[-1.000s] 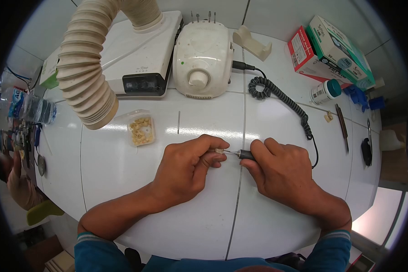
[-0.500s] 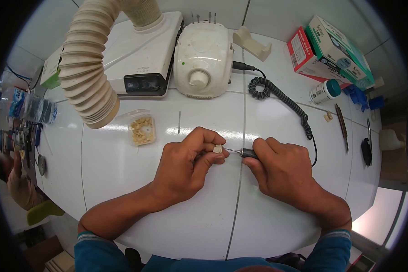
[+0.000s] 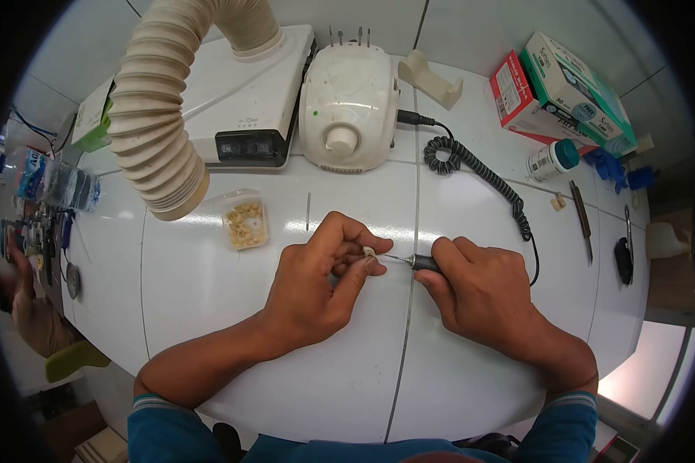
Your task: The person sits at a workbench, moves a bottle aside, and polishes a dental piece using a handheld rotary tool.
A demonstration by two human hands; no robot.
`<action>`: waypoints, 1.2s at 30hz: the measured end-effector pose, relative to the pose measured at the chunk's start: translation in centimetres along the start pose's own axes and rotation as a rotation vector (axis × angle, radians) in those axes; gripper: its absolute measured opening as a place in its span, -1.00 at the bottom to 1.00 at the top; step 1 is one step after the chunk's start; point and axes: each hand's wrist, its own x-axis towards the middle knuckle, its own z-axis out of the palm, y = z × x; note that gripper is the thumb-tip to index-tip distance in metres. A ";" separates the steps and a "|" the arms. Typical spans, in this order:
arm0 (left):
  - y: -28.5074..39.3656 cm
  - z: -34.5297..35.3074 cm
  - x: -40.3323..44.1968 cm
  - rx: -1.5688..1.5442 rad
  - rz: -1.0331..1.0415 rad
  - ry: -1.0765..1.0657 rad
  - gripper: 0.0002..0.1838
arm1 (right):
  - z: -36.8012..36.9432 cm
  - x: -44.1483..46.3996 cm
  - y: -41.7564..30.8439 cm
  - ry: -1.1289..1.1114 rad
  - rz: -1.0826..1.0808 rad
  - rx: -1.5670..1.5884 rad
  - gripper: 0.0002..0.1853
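A small cream-coloured piece (image 3: 369,251) is pinched between the thumb and fingers of my left hand (image 3: 316,285). My right hand (image 3: 483,289) is closed round a dark rotary handpiece (image 3: 424,263), whose thin metal tip points left and reaches the piece; whether they touch is too small to tell. A clear plastic box (image 3: 245,220) of cream pieces sits beyond my left hand. Near it a thin metal rod (image 3: 309,211) lies on the white tiled table (image 3: 324,393). The handpiece's coiled black cord (image 3: 486,174) runs to the white control unit (image 3: 347,108).
A ribbed hose (image 3: 150,116) hangs over a white machine (image 3: 247,100) at the back left. Glove boxes (image 3: 567,92), a white bottle (image 3: 552,160) and a brown-handled tool (image 3: 581,220) are at the right. Another person's arm (image 3: 25,278) shows at the far left.
The fingers of my left hand have shifted and turned the cream piece. My right hand keeps the handpiece, nearly still. The whole view has moved slightly.
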 end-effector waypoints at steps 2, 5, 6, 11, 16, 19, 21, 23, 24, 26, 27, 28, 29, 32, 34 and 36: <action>0.1 -0.1 0.0 -0.009 0.000 -0.003 -0.81 | 0.0 0.0 0.0 -0.003 0.000 0.000 -0.63; -0.1 0.1 0.0 -0.031 0.003 0.008 -0.81 | 0.0 0.0 0.0 0.002 0.002 0.006 -0.63; -0.1 0.0 0.0 -0.032 0.003 0.007 -0.80 | 0.0 0.0 0.0 -0.001 0.003 0.006 -0.63; -0.1 0.1 0.0 -0.041 0.018 0.005 -0.77 | -0.1 0.0 0.0 -0.015 0.007 0.005 -0.63; -0.1 -0.1 0.1 -0.014 0.021 -0.003 -0.76 | -0.1 0.0 0.0 -0.020 0.011 0.009 -0.62; -0.1 0.0 0.0 -0.008 0.005 0.000 -0.76 | -0.1 0.0 0.0 -0.020 0.009 0.010 -0.62; -0.1 0.0 0.0 -0.007 0.004 0.005 -0.77 | -0.2 0.0 0.0 -0.017 0.007 0.009 -0.62; -0.2 0.1 0.0 -0.015 0.017 0.017 -0.77 | -0.1 0.0 0.1 -0.014 0.004 0.007 -0.62; -0.2 0.1 0.0 -0.013 0.020 0.016 -0.77 | -0.1 0.0 0.1 -0.012 0.004 0.006 -0.62; -0.3 0.1 0.1 -0.008 0.026 0.013 -0.77 | -0.1 0.0 0.1 -0.010 0.003 0.005 -0.62; -0.4 0.1 0.1 -0.017 0.023 0.013 -0.77 | -0.1 0.0 0.1 -0.010 0.003 0.004 -0.62; -0.4 0.1 0.1 -0.027 0.020 0.014 -0.77 | 0.0 0.0 0.1 -0.011 0.003 0.004 -0.62; -0.4 0.1 0.1 -0.036 0.017 0.014 -0.78 | 0.0 0.0 0.1 -0.011 0.004 0.004 -0.62; -0.6 0.1 0.0 -0.039 0.022 0.014 -0.78 | -0.1 0.0 0.0 -0.013 0.006 0.005 -0.62; -0.6 0.1 0.0 -0.041 0.015 0.020 -0.79 | -0.1 0.0 0.1 -0.007 0.003 0.008 -0.62; -0.6 0.1 -0.1 -0.038 0.011 0.025 -0.78 | 0.0 0.0 0.1 -0.004 0.001 0.012 -0.62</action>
